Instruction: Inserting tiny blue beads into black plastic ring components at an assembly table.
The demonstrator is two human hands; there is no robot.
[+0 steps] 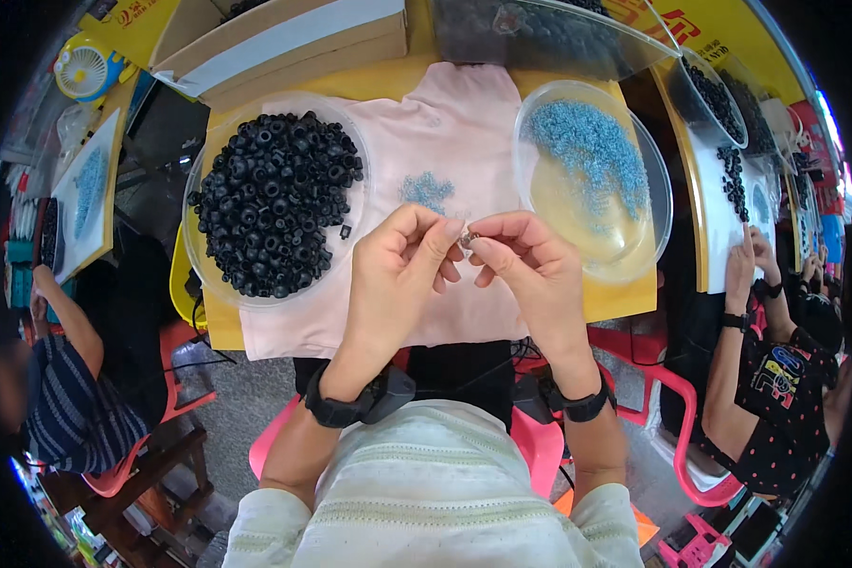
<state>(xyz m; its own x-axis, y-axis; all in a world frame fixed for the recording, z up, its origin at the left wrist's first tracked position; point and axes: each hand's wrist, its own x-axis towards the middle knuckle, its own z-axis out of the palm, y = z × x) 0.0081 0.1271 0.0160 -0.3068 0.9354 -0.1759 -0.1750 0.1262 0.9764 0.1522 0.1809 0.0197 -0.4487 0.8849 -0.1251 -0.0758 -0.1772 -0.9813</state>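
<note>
Over a pale pink cloth, shaped like a garment, my two hands meet at the fingertips. My left hand pinches a tiny piece, partly clear and partly dark, between thumb and forefinger. The same piece is pinched from the other side by my right hand. Its kind is too small to make out. Just beyond the fingers lies a little heap of translucent blue bits. To the left, small black ring-like or cap-like parts are heaped in a round clear tray.
At right, a round clear tray holds more tiny blue pieces. Behind stand a cardboard box and a clear bin with dark parts. Co-workers sit at both sides; a pink chair stands at right.
</note>
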